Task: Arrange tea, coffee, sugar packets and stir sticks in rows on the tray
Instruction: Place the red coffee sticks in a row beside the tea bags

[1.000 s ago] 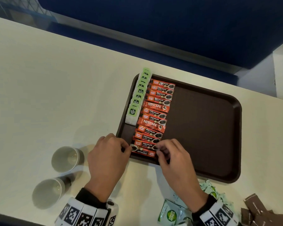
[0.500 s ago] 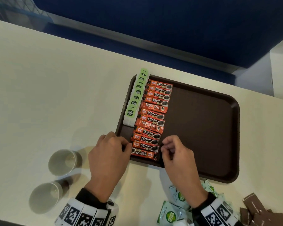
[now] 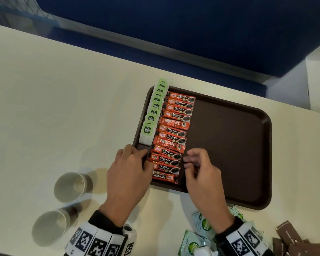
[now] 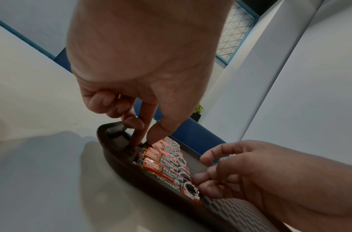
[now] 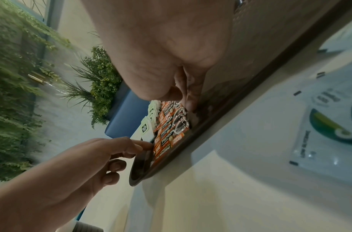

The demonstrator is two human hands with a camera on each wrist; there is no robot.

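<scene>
A brown tray (image 3: 229, 145) lies on the cream table. A row of green-tagged tea bags (image 3: 153, 111) runs along its left edge. Beside them is a row of red coffee sachets (image 3: 174, 135), also seen close in the wrist views (image 4: 167, 164) (image 5: 169, 130). My left hand (image 3: 146, 159) rests at the left ends of the nearest sachets. Its index finger (image 4: 139, 135) is straight and touches the tray floor, and the thumb touches a sachet end. My right hand (image 3: 187, 161) hovers at the sachets' right ends with loosely curled fingers (image 4: 209, 158) and holds nothing.
Two paper cups (image 3: 72, 187) (image 3: 50, 226) stand left of my left arm. Green-and-white packets (image 3: 198, 237) and brown packets (image 3: 294, 241) lie on the table near the front edge, right. The tray's right part is bare. A blue seat lies beyond the table.
Both hands let go of the nearest sachet's ends. They moved slightly farther along the row, and the right hand's fingers loosened and drew a little to the right.
</scene>
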